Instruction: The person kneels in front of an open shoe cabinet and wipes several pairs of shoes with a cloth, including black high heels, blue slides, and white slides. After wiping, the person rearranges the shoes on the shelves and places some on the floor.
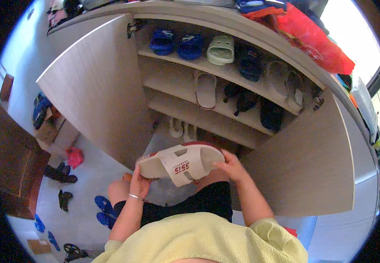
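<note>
A white slide sandal point(181, 164) with red trim and red printing on its strap lies sideways between my two hands. Its heel end is gripped by my left hand point(140, 184), which wears a bracelet at the wrist. My right hand point(231, 166) grips the toe end. Beyond the sandal, the shoe cabinet's shelves point(168, 93) hold several pairs, among them blue slides point(162, 42) and a pale green clog point(220, 50) on the top shelf. A single white slide point(206, 90) is on the shelf beneath. Light shoes point(176, 127) sit at the bottom.
The cabinet's left door point(94, 88) and right door point(311, 164) are swung out on either side. Dark shoes point(60, 173) and blue slippers point(106, 212) lie on the floor at left. A red bag point(311, 39) lies on the cabinet top. Brown wooden furniture point(12, 164) stands far left.
</note>
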{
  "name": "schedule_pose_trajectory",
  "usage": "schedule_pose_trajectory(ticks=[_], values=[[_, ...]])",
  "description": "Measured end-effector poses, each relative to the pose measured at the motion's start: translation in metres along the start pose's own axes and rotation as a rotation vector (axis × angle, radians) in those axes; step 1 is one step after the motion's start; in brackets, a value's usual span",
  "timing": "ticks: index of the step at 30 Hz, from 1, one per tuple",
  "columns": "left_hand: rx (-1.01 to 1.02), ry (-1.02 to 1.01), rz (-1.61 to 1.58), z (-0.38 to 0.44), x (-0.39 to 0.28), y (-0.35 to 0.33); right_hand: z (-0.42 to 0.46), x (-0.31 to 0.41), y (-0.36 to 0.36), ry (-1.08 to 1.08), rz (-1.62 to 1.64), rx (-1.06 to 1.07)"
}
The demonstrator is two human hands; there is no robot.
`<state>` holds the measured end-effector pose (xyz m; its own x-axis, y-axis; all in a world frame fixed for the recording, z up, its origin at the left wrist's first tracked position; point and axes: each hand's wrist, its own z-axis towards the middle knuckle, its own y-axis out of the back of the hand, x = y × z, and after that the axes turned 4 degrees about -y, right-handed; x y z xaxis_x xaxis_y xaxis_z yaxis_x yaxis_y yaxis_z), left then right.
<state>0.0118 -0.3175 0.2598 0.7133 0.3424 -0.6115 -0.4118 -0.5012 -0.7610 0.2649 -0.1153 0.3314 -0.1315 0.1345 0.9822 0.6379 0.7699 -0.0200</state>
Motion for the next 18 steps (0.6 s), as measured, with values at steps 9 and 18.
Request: schedule_pose_trajectory(ticks=[9, 18], values=[[0.164, 0.406, 0.563, -0.033, 0.008, 0.025, 0.046, 0.054, -0.026, -0.302, -0.019, -0.015], [-0.002, 0.331, 0.237, -0.037, 0.015, 0.045, 0.091, 0.009, -0.018, -0.002, -0.127, -0.137]])
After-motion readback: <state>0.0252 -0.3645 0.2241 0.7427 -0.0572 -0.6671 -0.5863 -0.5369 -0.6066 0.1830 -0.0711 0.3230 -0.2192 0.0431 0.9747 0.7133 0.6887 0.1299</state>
